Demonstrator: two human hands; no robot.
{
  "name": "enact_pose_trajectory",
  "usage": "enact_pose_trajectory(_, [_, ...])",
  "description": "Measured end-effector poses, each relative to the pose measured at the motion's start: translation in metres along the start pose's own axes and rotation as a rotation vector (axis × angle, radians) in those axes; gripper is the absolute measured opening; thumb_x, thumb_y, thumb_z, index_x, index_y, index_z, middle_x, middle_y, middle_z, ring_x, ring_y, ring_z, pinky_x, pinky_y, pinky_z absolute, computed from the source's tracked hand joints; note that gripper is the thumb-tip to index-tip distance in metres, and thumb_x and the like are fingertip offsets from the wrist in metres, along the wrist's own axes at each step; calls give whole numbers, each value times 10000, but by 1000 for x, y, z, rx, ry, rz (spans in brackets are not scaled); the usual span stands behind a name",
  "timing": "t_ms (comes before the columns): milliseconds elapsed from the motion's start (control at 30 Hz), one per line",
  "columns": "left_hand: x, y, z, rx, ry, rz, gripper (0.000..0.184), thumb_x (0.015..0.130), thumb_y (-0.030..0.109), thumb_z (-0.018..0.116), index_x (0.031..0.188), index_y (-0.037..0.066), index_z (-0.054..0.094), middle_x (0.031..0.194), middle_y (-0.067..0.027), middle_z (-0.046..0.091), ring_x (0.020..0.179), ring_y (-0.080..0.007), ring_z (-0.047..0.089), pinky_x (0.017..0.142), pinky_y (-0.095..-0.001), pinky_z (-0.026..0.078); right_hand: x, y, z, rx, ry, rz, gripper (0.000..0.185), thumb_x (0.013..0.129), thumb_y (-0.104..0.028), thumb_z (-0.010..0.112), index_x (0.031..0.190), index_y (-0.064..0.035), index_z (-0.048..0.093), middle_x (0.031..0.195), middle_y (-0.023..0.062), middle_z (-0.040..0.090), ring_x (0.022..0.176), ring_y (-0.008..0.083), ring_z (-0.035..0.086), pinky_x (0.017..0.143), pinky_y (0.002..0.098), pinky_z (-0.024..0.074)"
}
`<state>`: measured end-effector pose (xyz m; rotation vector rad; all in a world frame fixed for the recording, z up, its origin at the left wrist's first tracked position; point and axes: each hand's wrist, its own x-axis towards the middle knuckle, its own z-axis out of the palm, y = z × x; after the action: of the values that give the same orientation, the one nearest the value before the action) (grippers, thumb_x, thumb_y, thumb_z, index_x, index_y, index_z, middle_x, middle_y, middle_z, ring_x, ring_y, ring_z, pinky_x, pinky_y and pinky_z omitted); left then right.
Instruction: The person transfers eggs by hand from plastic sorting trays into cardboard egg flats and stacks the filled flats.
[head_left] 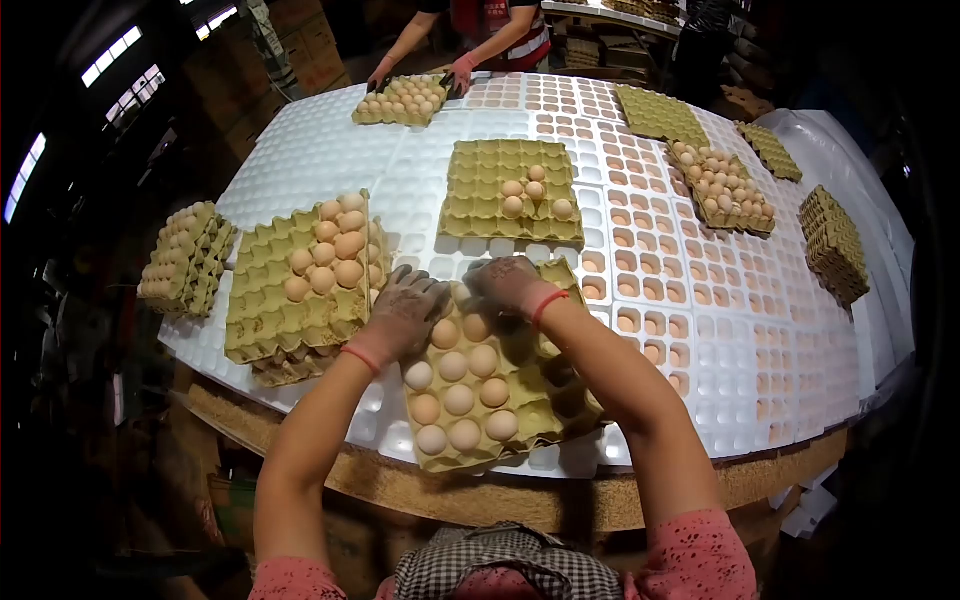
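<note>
A pulp egg tray [530, 420] lies in front of me at the table's near edge, with eggs [458, 400] filling its left part and its right cups bare. Over its far left corner my left hand [408, 305], in a thin grey glove, curls its fingers down; whatever lies under them is hidden. My right hand [507, 284], gloved too, bends its fingers inward at the far edge of the same tray, hiding what they touch. A pale egg [460, 293] shows between the two hands.
White cell trays [650, 270] cover the table, many cells on the right holding eggs. Left stands a stacked pulp tray [265, 270] with several eggs; ahead, another tray [470, 180]. Across the table a co-worker's hands [460, 75] hold a full egg tray [400, 102].
</note>
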<state>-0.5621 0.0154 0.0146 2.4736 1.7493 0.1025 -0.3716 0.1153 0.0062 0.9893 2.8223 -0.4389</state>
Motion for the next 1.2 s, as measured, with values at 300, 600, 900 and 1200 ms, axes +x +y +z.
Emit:
enact_pose_trajectory(300, [-19, 1, -32, -413, 14, -196, 642, 824, 251, 692, 1390, 108, 424, 1132, -137, 620, 966, -307, 624, 843, -374, 510, -58, 1, -23, 223, 262, -50, 583, 799, -414, 708, 1326, -203, 576, 1317, 166, 580, 1060, 282, 652, 873, 347, 524])
enact_pose_trajectory(600, [-21, 48, -21, -217, 24, -61, 564, 714, 122, 761, 1247, 45, 595, 1079, -171, 671, 966, -315, 659, 867, -402, 511, -176, 28, 31, 587, 724, 139, 571, 758, -439, 763, 1199, -125, 583, 1297, 161, 512, 954, 329, 659, 836, 439, 534])
enact_pose_trajectory(900, [103, 265, 12, -768, 37, 292, 557, 747, 101, 780, 1270, 73, 591, 1105, -138, 666, 948, -273, 675, 830, -341, 538, -388, 203, 107, 245, 479, 917, 400, 834, -428, 659, 1160, -198, 627, 1117, 83, 652, 1015, 301, 656, 909, 403, 508])
enact_pose_trajectory(1200, [248, 403, 116, -325, 10, 371, 341, 858, 273, 649, 1162, 120, 631, 1128, -99, 615, 1012, -313, 624, 865, -417, 496, -363, 284, 147, -267, 923, 1005, 300, 813, -276, 661, 1062, -129, 581, 1057, 51, 579, 1054, 277, 534, 927, 437, 426])
